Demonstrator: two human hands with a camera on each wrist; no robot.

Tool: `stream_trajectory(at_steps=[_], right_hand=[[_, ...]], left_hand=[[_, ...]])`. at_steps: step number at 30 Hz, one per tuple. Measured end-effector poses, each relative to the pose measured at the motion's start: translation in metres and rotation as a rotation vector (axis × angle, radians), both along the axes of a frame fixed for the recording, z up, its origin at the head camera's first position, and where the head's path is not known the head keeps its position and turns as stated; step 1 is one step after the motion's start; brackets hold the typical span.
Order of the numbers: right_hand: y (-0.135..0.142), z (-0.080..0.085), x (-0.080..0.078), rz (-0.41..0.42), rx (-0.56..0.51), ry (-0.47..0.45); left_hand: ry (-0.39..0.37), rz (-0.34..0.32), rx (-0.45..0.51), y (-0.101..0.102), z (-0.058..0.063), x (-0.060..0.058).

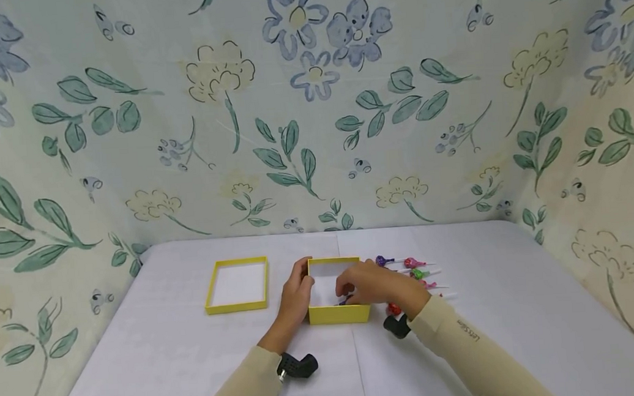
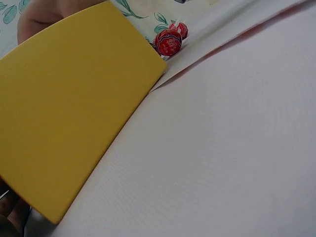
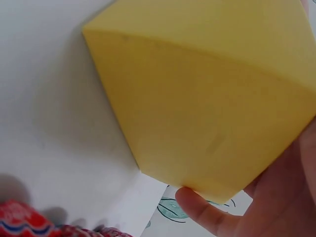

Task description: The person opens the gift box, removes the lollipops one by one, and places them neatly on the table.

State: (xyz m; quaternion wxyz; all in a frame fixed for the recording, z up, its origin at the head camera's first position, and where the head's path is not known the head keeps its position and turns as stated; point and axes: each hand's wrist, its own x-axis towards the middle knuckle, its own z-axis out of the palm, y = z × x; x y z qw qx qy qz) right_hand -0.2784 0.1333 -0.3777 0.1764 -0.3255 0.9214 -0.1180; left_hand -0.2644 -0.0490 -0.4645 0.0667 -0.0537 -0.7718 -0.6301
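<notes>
An open yellow box (image 1: pixel 338 315) with a white inside stands in the middle of the table. My left hand (image 1: pixel 295 293) grips its left wall, thumb at the rim. My right hand (image 1: pixel 371 281) reaches over the right wall into the box, its fingers bent downward. A small dark purple lollipop (image 1: pixel 348 299) shows at its fingertips, mostly hidden by the hand. In the right wrist view, the right hand (image 3: pixel 266 212) appears beyond the yellow wall at the lower right. Several wrapped lollipops (image 1: pixel 417 274) lie to the right of the box, partly behind the right forearm.
A yellow-rimmed lid (image 1: pixel 238 308) lies with its white inside up, left of the box. Red-wrapped lollipops (image 2: pixel 169 42) show past the box's corner in the left wrist view. White cloth (image 1: pixel 169 368) covers the table, and a floral curtain (image 1: pixel 323 130) hangs behind it.
</notes>
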Motion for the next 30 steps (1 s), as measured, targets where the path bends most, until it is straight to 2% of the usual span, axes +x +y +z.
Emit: stream_trajectory(at_steps=[12,19,25,30], right_hand=[[-0.0007,-0.0003,-0.0009,0.003,0.023,-0.022],[0.0009,-0.0037,-0.0013,-0.005,-0.010,-0.039],[0.0013,-0.0027,-0.0015,-0.008,-0.035,0.007],[0.0001,0.0043,-0.0017,-0.008,-0.040,0.044]], left_hand=[[0.005,0.003,0.004,-0.0005,0.0009,0.0007],[0.004,0.003,-0.002,-0.0009,0.0006,0.0012],[0.012,-0.008,-0.006,-0.0002,-0.0010,-0.0002],[0.011,-0.009,-0.005,-0.0007,-0.0008,-0.0008]])
